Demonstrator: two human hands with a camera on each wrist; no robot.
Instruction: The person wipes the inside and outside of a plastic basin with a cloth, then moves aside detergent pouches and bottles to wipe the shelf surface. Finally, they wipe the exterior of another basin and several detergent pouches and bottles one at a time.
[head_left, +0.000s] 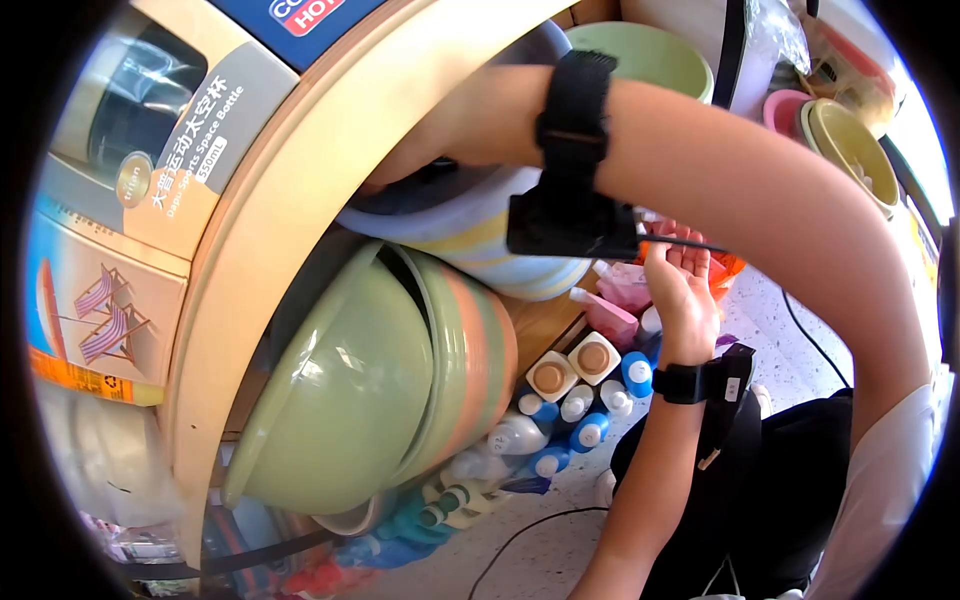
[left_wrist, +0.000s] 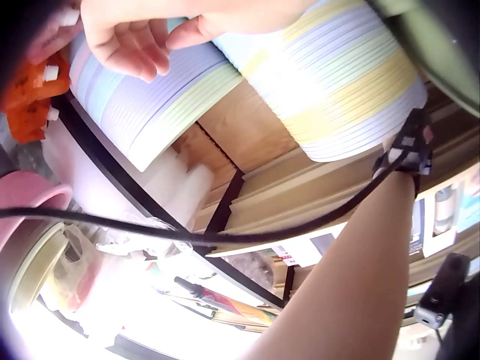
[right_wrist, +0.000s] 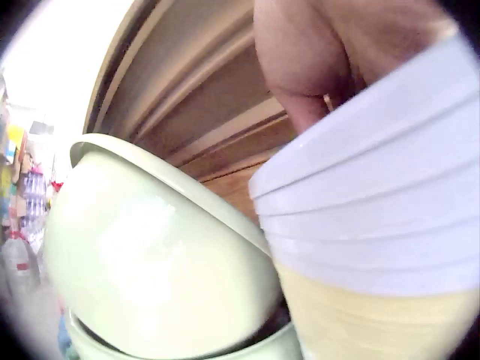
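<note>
a cardboard box (head_left: 165, 160) at the upper left of the head view reads "sports space bottle" and "550ml". the ribbed plastic basin banded in white, yellow and pale blue (head_left: 490, 245) sits mid-frame under the wooden shelf edge (head_left: 300, 180), just above a tilted pale green plastic bowl (head_left: 345, 395). the right hand (head_left: 435, 150) clutches its rim; the left hand (head_left: 683, 285), fingers relaxed, touches its side.

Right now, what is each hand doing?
Left hand: open, touching the pastel-striped plastic basin.
Right hand: gripping that basin's rim.
</note>
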